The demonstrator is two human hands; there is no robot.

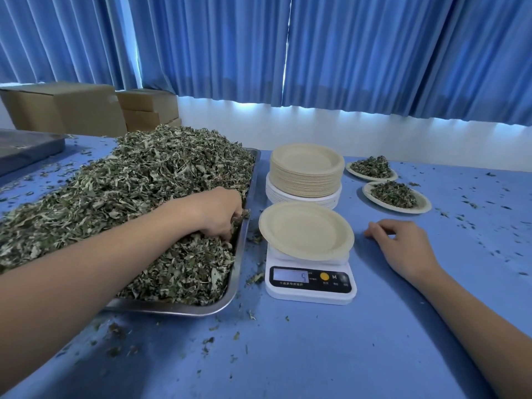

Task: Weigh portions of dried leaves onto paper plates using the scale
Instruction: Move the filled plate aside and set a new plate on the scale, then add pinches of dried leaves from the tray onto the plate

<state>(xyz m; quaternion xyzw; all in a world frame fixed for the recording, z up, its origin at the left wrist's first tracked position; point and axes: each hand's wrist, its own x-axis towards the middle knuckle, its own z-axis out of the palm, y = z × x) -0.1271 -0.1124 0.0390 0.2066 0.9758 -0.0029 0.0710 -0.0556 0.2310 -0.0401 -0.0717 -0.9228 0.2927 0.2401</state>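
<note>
A steel tray (240, 260) at the left is heaped with dried leaves (129, 185). My left hand (218, 213) is dug into the heap near the tray's right edge, fingers curled around a clump of leaves. A white digital scale (311, 283) stands right of the tray with a bare paper plate (306, 230) on its platform; the display shows 5. My right hand (403, 246) rests palm down on the table just right of the scale, fingers loosely apart, holding nothing.
A stack of paper plates (306, 171) stands behind the scale. Two plates with leaf portions (371, 168) (395, 195) sit at the back right. Leaf crumbs litter the blue table (316, 355). A second tray (26, 148) and cardboard boxes (72, 108) are at the back left.
</note>
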